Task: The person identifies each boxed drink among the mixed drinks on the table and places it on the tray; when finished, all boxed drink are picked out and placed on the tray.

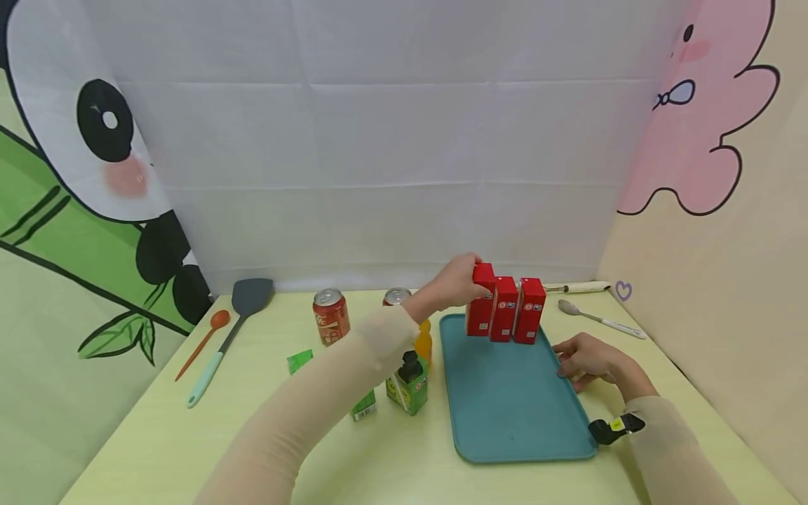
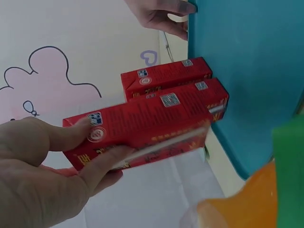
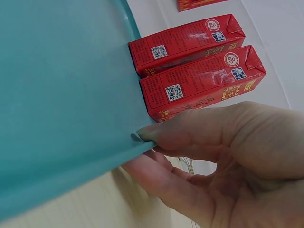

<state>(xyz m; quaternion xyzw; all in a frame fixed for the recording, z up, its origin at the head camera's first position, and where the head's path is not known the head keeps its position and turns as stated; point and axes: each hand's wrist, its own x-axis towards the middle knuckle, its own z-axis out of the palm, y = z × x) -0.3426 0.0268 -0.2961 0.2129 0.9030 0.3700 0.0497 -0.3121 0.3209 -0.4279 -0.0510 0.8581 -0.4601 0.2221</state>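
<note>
My left hand (image 1: 456, 282) pinches a red drink carton (image 2: 142, 130) near its top, thumb on one face and fingers on another. In the head view that carton is over the far left part of a teal tray (image 1: 517, 414). Two more red cartons (image 1: 503, 308) (image 1: 530, 311) stand upright side by side at the tray's far end, just right of the held one. My right hand (image 1: 590, 361) grips the tray's right rim, thumb on top and fingers underneath, as the right wrist view shows.
Left of the tray are a green carton (image 1: 416, 393), an orange bottle (image 1: 423, 342) and cola-coloured cans (image 1: 331, 319), partly behind my left arm. A grey spatula (image 1: 252, 298) and orange spoon (image 1: 219, 320) lie far left. A white-handled spoon (image 1: 600, 320) lies right.
</note>
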